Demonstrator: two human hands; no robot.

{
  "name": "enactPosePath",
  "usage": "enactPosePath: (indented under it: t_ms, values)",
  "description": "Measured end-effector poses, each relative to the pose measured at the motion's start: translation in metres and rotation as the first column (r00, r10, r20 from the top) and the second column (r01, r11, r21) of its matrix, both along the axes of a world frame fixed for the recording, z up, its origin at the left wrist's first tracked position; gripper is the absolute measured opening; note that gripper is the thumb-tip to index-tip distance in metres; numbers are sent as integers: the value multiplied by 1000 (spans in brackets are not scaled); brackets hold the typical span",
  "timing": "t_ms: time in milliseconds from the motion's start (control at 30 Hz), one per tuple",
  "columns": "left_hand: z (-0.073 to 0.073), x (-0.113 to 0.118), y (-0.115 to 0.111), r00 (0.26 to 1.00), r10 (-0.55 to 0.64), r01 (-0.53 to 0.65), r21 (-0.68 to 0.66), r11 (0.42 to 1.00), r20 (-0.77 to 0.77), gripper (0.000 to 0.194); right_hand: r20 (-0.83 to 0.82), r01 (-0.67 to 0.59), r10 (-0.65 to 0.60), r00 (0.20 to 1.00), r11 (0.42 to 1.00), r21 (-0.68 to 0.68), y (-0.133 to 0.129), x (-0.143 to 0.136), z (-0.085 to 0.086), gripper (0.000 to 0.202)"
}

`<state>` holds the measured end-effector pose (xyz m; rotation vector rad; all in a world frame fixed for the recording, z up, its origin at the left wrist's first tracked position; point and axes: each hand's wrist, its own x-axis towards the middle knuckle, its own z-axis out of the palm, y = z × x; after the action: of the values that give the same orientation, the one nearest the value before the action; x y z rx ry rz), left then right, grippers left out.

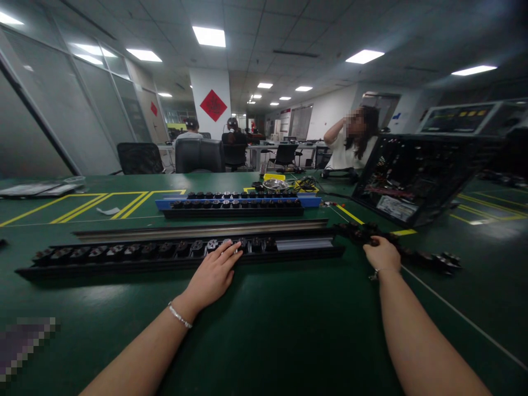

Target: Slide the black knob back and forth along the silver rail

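Note:
A long black channel rail (pixel 305 253) lies across the green table in front of me. A row of small black parts with round tops (pixel 147 250) sits in it, and its right end shows a bare grey strip. My left hand (pixel 214 269) rests on the row right of the middle, fingers stretched out over several of the parts. To the right, my right hand (pixel 383 254) reaches into a string-like heap of loose black parts (pixel 433 261), its fingers curled together at the heap. What those fingertips pinch is hidden.
Behind the rail lies an empty-looking strip (pixel 136 232); farther back, a blue rail (pixel 311 203) stands beside another filled black rail (pixel 231 213). A round metal dish (pixel 275 186) and cables (pixel 307 185) lie beyond. An open computer case (pixel 408 181) stands at right, near a seated person (pixel 358 137).

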<state>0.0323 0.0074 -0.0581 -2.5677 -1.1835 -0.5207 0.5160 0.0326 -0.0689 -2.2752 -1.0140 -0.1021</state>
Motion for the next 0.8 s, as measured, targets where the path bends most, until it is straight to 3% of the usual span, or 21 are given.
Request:
enactPosePath:
  t_ms: [367,500,567,667,800]
  values:
    - [0,0,-1,1000,1,-1,-7,1000,12,52,30,44,-44,999,999,16,-5,-13,2,44]
    - [1,1,-2,1000,3,-2,-10,1000,19,52,165,4,-33,986,985,171,-3,-31,14,44]
    - [1,2,-2,1000,4,-4,-6,1000,18,52,248,-104,43,968,965,239,1,-52,23,42]
    - [1,2,-1,1000,6,-6,-7,1000,12,51,318,-369,288,903,900,231,7,-99,36,37]
    - [0,2,-2,1000,5,-5,-6,1000,28,52,262,-669,620,739,720,184,7,-168,43,32]
